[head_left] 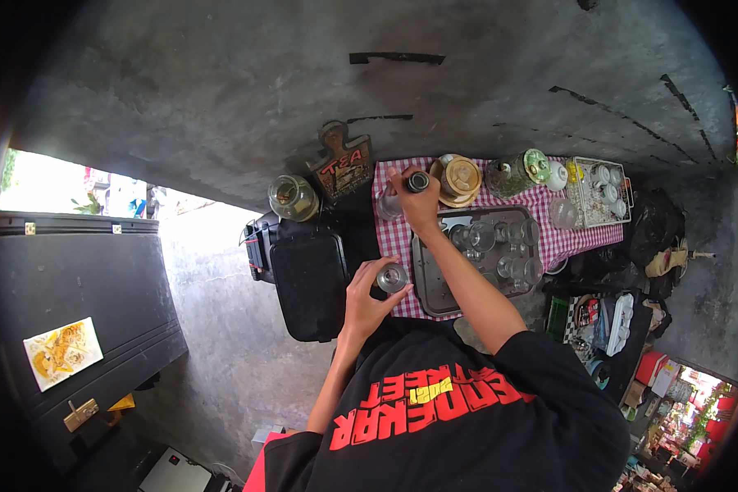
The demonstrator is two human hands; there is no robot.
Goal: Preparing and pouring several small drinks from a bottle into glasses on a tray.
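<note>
Left hand [369, 299]: fingers and thumb curled round the side of a clear drinking glass [391, 278], gripping it with its mouth upward, at the near left edge of the cloth and just left of the tray. Right hand [414, 203]: closed round a dark round-topped container [416, 182], held farther off than the glass, beyond the tray's far left corner; its full shape is hidden by the fingers. Clear glass vessel [389, 207]: on the cloth, just left of the right hand, partly covered by it. Cloth [395, 236]: red-and-white checked, spread beneath the whole group. Tray [435, 283]: dark, rectangular with rounded corners, bearing several clear glasses [483, 237] on its right part, the right forearm crossing above. Round tan-lidded container [462, 175]: on a wooden-coloured dish, far side of the tray. Glass jar [504, 178] and green-and-white lidded jar [537, 164]: side by side, far right of that container. White cup [556, 175]: just right of the jars. Wire basket [592, 220]: white, holding clear glassware, at the right end of the cloth. Tea sign [343, 170]: dark board with red lettering, left of the cloth, against the wall. Large glass jar [293, 198]: left of the sign. Black bin [307, 283]: lidded, left of the left hand, near side of the jar.
</note>
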